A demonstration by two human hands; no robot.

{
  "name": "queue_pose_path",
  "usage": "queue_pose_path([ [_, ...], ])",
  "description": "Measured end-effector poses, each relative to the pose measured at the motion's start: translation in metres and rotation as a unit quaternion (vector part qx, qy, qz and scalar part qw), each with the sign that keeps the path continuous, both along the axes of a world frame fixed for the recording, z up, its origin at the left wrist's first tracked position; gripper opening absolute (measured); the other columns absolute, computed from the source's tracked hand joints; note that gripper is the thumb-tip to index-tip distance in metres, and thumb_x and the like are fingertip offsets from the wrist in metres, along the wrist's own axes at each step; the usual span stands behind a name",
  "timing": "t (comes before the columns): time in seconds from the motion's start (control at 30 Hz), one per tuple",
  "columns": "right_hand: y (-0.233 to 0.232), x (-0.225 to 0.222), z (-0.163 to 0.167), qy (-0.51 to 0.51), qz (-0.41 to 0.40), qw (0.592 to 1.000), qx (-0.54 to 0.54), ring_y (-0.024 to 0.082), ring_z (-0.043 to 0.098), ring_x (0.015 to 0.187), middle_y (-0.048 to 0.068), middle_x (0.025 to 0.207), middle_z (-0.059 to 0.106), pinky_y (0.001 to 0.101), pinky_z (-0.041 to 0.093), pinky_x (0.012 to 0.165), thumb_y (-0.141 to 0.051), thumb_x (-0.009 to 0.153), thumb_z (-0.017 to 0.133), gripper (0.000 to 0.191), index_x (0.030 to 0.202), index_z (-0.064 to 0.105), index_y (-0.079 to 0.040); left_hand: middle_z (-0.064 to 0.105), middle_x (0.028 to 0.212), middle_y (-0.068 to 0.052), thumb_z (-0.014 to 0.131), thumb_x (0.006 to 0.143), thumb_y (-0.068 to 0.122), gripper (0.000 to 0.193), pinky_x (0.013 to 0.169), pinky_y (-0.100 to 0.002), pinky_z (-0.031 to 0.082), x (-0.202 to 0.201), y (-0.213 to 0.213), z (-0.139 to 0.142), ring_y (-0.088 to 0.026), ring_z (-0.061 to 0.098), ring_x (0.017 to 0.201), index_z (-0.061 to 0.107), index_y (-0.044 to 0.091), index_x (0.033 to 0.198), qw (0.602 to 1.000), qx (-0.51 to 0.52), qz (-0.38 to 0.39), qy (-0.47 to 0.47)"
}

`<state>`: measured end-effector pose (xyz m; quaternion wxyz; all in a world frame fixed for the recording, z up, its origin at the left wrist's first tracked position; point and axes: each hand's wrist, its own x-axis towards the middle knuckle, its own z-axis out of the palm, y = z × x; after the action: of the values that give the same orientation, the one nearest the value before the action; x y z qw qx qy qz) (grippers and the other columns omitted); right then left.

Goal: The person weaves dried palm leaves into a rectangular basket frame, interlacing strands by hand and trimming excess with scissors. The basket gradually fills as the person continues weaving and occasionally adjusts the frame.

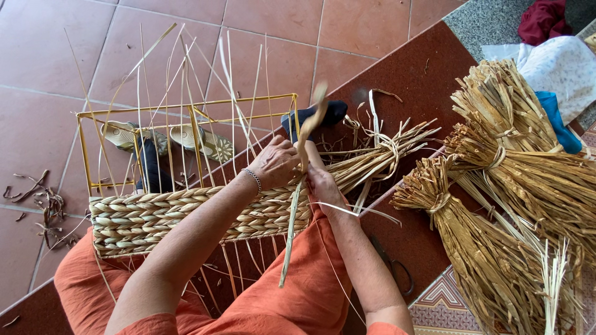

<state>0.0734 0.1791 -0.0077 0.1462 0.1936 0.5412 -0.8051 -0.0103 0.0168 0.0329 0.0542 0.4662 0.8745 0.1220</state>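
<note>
A half-woven basket [198,217] was seen resting across the lap, w/ thick braided straw rows at its lower part and a yellow wire frame [186,115] left bare above; thin pale upright strands were fanned out through the frame. A long flat straw strand [297,205] was gripped at the basket's right corner. The left hand [276,162] was closed, fingers curled on the strand near the rim. The right hand [323,183] was just beside it, approx. touching, pinched shut on the same strand. Tied straw bundles [496,186] lay on the floor at right.
</note>
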Motion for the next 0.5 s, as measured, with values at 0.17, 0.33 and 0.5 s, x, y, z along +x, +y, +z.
queue_pose_path([
  [0.17,0.003,0.006,-0.005,0.106,-0.058,0.973,0.195,0.012,0.069,0.086,0.007,0.098,0.071,0.0244,0.062,0.077,-0.014,0.096,0.07,0.023,0.115,0.066,-0.002,0.066,0.074,-0.008,0.067,0.092,0.017,0.01,0.077,-0.043,0.055,0.0,0.002,-0.009,-0.026,0.067,0.072,0.061,0.009,0.087,0.988,0.075,0.047,-0.129],
  [0.33,0.0,0.011,0.005,0.293,-0.014,0.928,0.23,0.014,0.071,0.094,0.009,0.112,0.067,0.0274,0.067,0.084,-0.004,0.096,0.071,0.013,0.107,0.064,-0.003,0.068,0.074,-0.007,0.069,0.08,0.006,0.01,0.074,-0.038,0.056,-0.004,0.01,-0.003,-0.023,0.068,0.078,0.065,0.009,0.089,0.981,0.158,0.001,-0.116],
  [0.5,-0.001,0.012,0.008,0.285,0.0,0.923,0.259,0.017,0.071,0.099,0.012,0.111,0.069,0.0309,0.064,0.088,-0.002,0.091,0.073,0.024,0.113,0.065,0.0,0.065,0.099,-0.009,0.068,0.086,0.004,0.019,0.078,-0.031,0.057,0.002,0.021,0.014,-0.021,0.061,0.093,0.064,0.008,0.104,0.993,0.054,-0.047,-0.099],
])
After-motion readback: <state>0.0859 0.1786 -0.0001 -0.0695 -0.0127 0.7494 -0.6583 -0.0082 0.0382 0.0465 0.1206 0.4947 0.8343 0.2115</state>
